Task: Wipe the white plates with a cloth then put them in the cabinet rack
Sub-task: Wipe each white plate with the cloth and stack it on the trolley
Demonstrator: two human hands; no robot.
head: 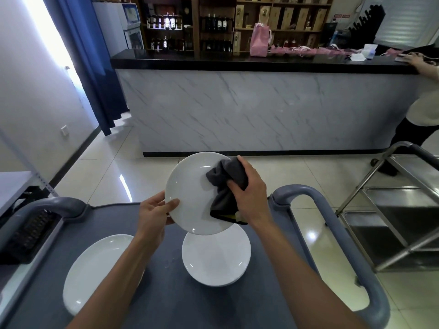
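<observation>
left hand (154,211): pinches rim of raised white plate (190,193)
right hand (247,193): presses grey cloth (228,184) onto plate face
handling: glazed, rigid, slick, breakable; hold at rim
stack (216,257): below hands

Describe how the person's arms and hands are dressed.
Both forearms are bare as far as the view shows, with no sleeves or cuffs visible. The left hand and the right hand wear no gloves, and no rings, watch or bracelets can be seen.

The left hand (154,211) grips a raised white plate (190,195) while the right hand (249,191) presses a dark cloth (225,181) against it.
</observation>
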